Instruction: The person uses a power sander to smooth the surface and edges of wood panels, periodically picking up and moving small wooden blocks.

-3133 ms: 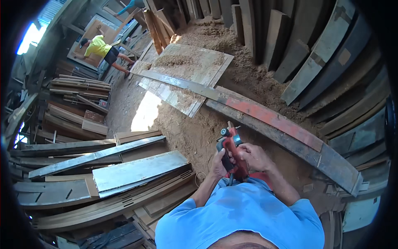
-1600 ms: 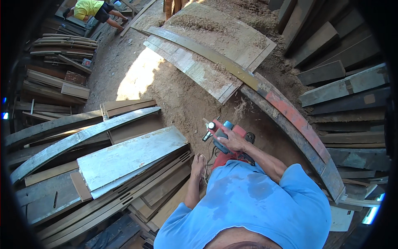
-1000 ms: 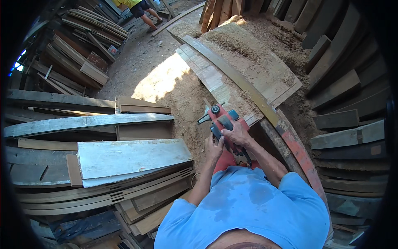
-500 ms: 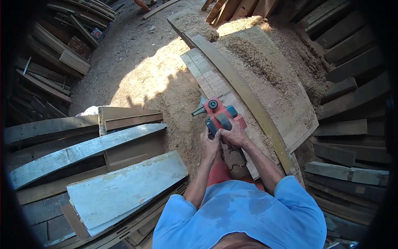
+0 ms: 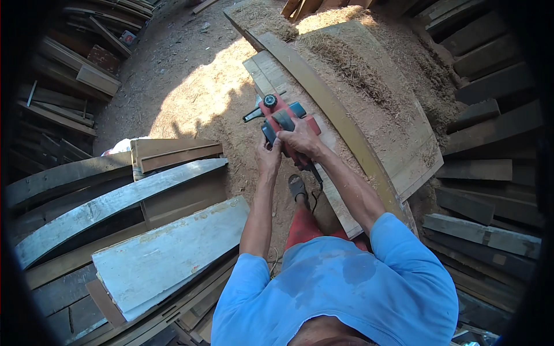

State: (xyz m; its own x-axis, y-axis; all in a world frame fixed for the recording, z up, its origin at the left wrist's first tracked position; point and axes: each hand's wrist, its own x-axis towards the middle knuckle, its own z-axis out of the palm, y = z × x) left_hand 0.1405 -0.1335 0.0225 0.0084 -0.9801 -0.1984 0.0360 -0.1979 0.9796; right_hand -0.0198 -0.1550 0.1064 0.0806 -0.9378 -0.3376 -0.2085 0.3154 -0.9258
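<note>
A red and dark-teal electric hand planer (image 5: 282, 119) sits on a long pale board (image 5: 266, 74), its black cord trailing back toward my legs. Wrapped round the planer's rear handle is my right hand (image 5: 303, 140). My left hand (image 5: 269, 157) is closed on the planer's left side, with its fingertips partly hidden beneath the body. Both arms reach forward from my blue sleeves. Along the board's right side runs a curved, yellowish-brown plank (image 5: 326, 102) standing on edge. Shavings lie on the wood around it.
A wide board (image 5: 398, 130) strewn with wood shavings (image 5: 346, 66) lies to the right. At left are a pale painted board (image 5: 173, 254) and a curved plank (image 5: 121, 199) over stacked timber. More planks (image 5: 479, 170) line the right side. A sandalled foot (image 5: 298, 187) stands beside the pale board.
Both hands have pushed the planer forward and slightly left along the pale board. My arms are stretched farther out, and the sandalled foot has come into view.
</note>
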